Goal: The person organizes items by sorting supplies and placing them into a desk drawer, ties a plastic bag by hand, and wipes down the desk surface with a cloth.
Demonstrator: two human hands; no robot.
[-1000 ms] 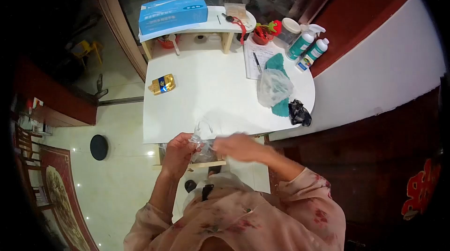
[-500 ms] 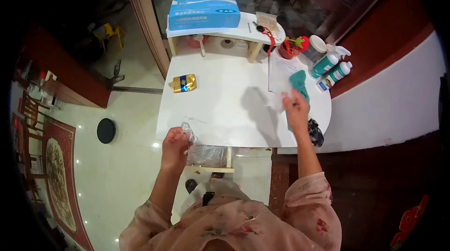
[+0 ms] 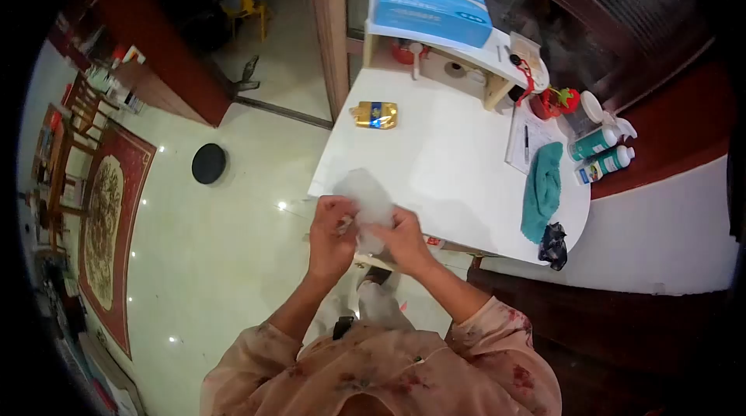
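My left hand (image 3: 332, 239) and my right hand (image 3: 406, 242) are close together over the near edge of the white table (image 3: 451, 167). Between them, pinched by the fingers of both, is a thin, translucent plastic bag (image 3: 365, 197), whitish and puffed upward. Part of it is hidden behind the fingers. Beyond the hands lies a gold packet (image 3: 378, 115) with a blue label. Below the hands, the light wooden edge of a drawer (image 3: 371, 262) shows, mostly covered by my arms.
A blue box (image 3: 433, 13) sits on the raised shelf. Rightward lie a teal cloth (image 3: 543, 191), a crumpled black plastic bag (image 3: 553, 247), paper with a pen (image 3: 527, 142), and two bottles (image 3: 606, 164). A round black stool (image 3: 209, 163) stands on the floor at left.
My right hand has come in from the table's right side to meet my left hand at the bag. The view has turned, so the table appears farther right and tilted.
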